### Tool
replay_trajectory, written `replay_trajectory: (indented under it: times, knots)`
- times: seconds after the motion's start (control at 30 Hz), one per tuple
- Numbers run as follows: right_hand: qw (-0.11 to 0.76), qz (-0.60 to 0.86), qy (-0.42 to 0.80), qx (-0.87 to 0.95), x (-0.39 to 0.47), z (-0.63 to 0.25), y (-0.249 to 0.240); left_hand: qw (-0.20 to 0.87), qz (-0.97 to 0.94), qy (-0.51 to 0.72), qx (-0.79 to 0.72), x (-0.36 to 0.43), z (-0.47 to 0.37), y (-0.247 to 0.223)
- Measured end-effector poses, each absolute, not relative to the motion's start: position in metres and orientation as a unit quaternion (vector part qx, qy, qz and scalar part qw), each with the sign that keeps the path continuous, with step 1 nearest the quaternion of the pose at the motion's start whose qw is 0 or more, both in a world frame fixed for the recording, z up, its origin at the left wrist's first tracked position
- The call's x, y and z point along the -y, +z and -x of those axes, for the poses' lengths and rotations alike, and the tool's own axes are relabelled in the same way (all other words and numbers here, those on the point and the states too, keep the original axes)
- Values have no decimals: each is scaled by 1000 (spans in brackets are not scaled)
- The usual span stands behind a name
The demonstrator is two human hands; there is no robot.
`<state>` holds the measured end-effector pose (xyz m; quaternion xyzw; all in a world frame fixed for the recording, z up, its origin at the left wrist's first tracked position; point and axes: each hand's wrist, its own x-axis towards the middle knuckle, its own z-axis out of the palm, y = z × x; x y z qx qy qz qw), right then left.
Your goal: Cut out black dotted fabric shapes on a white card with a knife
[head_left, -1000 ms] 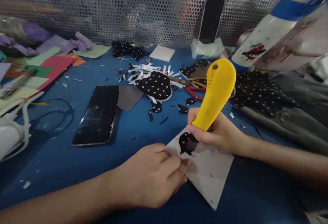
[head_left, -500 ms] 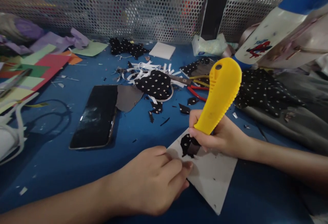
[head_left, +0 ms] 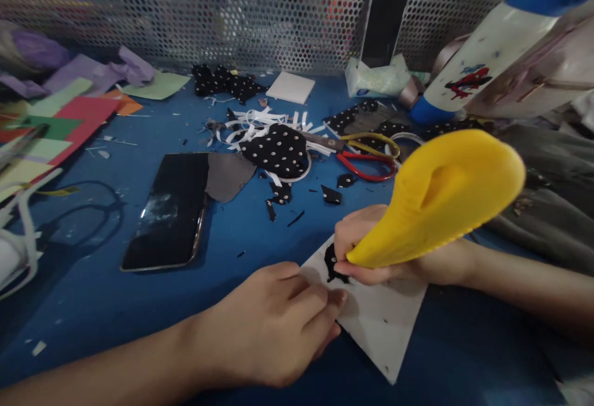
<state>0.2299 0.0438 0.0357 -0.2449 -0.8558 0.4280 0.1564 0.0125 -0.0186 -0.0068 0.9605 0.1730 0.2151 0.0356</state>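
Note:
My right hand (head_left: 371,251) is closed around a yellow utility knife (head_left: 445,195), its ribbed handle leaning up to the right; the blade end is hidden by my fingers. Below it lies a white square board (head_left: 385,325), turned cornerwise. On the board is a small black dotted fabric piece (head_left: 331,262), partly covered by my right fingers. My left hand (head_left: 288,325) is curled at the board's left edge, fingers bent against it, with the thumb not visible.
Beyond my hands lie scissors (head_left: 371,152), a black dotted fabric piece (head_left: 276,149), white paper strips (head_left: 250,121) and a dark phone (head_left: 169,208). Another phone (head_left: 385,19) stands against a perforated metal panel (head_left: 278,16). Coloured paper (head_left: 88,121) is at left, a bottle (head_left: 477,65) at right.
The yellow knife's handle has tipped right and toward me, and my right hand has rolled with it, covering more of the small fabric piece. My left hand stays at the board.

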Motion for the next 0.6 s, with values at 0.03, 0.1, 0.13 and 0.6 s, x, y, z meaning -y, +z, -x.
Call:
replay_trajectory:
  times: [0.03,0.1,0.13,0.6]
  knots:
    - [152,247,420,860,-43,-230,35,31,-961,215,-173,18,-13,-7]
    - [150,248,405,867,-41,-231,32,23,-962,213,-170,18,-12,-7]
    - [152,248,399,869,-40,-231,31,21,-963,211,-168,18,-12,-7]
    - [287,195,376,859,-41,-236,28,-6,-964,214,-157,17,-18,-6]
